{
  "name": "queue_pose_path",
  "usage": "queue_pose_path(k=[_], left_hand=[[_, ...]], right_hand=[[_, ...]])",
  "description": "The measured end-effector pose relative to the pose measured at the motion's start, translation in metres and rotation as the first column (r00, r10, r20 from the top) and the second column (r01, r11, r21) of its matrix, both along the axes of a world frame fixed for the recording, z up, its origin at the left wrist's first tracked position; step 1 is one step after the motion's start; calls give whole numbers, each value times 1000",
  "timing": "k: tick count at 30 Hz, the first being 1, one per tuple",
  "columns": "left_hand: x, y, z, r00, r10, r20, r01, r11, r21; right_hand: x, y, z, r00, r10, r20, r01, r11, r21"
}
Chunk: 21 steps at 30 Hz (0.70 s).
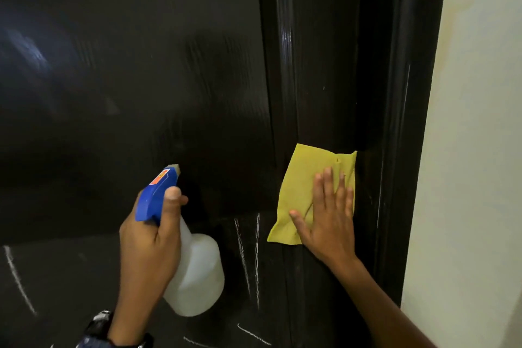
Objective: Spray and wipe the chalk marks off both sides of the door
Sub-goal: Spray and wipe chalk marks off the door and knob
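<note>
Dim indoor light. Glossy dark door (141,79) carries a soft bluish glare patch upper left and a thin highlight down its moulding. Pale wall (477,150) brightest. Slight softness; edges bow.

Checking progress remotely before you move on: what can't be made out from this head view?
- Door surface under the yellow cloth: covered by it and the right hand.
- Spray bottle trigger: hidden by the left hand.
- Chalk marks lower down: cut off by the bottom edge.
- Door's other side: not visible.
</note>
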State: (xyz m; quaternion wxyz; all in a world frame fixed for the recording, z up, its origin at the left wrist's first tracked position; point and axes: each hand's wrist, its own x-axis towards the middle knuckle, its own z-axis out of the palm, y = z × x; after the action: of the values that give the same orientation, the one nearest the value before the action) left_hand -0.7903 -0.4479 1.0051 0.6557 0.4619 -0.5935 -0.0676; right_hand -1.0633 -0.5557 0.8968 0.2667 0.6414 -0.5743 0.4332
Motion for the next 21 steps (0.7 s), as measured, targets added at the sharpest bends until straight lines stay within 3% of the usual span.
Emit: queue_pose_path(k=[6,9,12,15,17,21], left_hand=[[3,-4,1,998,-52,31,53,998,-46],[2,-8,-9,997,-68,23,69,996,-59],[1,-9,-33,995,-91,27,92,995,-45],[-1,-8,-62,993,-121,11,121,992,-33],[-5,-6,-85,992,-128,14,129,991,-33],[-14,-3,-125,992,-129,7,129,991,26]], right_hand=[[3,-18,90,1000,-9,5,10,986,-163],[-2,-26,92,999,-3,-35,-5,970,-243],[-4,-23,45,998,25,-55,-35,978,-205],[-1,-11,-49,1000,24,-19,-25,998,-60],[-5,0,-107,997,9,-74,-6,999,41],[-12,6,-139,992,7,-127,11,990,143]])
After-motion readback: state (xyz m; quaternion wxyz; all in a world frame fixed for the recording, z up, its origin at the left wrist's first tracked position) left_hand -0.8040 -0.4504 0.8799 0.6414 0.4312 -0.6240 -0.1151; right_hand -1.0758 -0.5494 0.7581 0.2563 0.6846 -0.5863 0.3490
